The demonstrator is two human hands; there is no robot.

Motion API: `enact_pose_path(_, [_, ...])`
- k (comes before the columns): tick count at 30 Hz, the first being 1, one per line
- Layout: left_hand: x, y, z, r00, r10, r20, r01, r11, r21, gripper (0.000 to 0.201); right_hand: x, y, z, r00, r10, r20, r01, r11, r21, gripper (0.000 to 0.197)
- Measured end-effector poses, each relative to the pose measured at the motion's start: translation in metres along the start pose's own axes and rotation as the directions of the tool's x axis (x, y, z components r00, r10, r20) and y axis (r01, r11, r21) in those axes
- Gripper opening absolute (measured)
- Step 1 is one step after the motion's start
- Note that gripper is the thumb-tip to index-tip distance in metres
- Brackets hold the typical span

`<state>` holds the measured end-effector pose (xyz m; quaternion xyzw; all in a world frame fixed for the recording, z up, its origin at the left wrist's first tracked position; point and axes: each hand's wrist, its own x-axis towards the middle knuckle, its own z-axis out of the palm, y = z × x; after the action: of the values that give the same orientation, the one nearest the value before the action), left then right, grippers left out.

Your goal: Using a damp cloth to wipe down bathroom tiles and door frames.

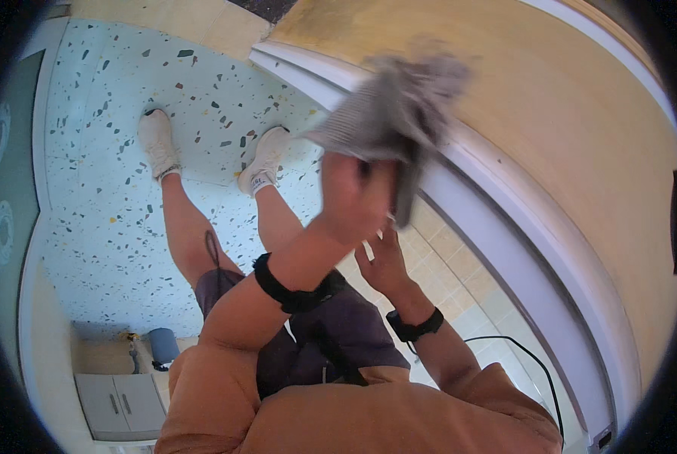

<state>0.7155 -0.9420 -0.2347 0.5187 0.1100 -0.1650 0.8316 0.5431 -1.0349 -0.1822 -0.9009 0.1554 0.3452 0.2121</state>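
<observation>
Tight doorway area, seen from above: pale blue floor (111, 242) flecked with dark and rust-coloured chips; a greenish panel (17, 151) with pale round motifs along the left side. At lower left, a grey two-door cabinet (119, 405), with a blue container (163, 346) near it. A pale frame (505, 219) curves from upper middle down to lower right, a yellowish-tan panel (565, 121) beyond it. Beige tiles (448, 242) show on the near side of the frame, and a black cable (544, 371) loops at lower right. Person in brown shirt (338, 420), dark purplish shorts (372, 329), white shoes (158, 145) on the blue floor. Left hand (359, 195) raised and clamped on a grey cloth (403, 106), which hangs in loose folds in front of the frame and the tan panel; both blurred, and whether the cloth touches the frame cannot be told. Right hand (385, 261) just below, thumb and fingers apart, fingertips close under the left hand and the cloth's lower end; contact unclear. Each wrist wears a black band (278, 287).
</observation>
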Motion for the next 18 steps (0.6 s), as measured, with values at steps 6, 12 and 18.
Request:
enact_pose_path(6, [0.003, 0.058, 0.031, 0.921, 0.339, 0.192, -0.337, 0.940, -0.046, 0.040, -0.030, 0.058, 0.049, 0.836, 0.303, 0.458, -0.220, 0.949, -0.227, 0.047])
enact_pose_path(12, [0.030, -0.033, -0.004, 0.935, 0.324, 0.147, -0.349, 0.915, 0.202, 0.034, 0.000, -0.004, 0.014, 0.998, 0.055, 0.009, -0.056, 0.993, 0.103, 0.026])
enact_pose_path(18, [0.046, -0.065, -0.030, 0.974, 0.222, 0.043, -0.222, 0.899, 0.378, 0.023, 0.009, -0.008, 0.010, 0.998, 0.058, 0.007, -0.058, 0.994, 0.089, 0.028])
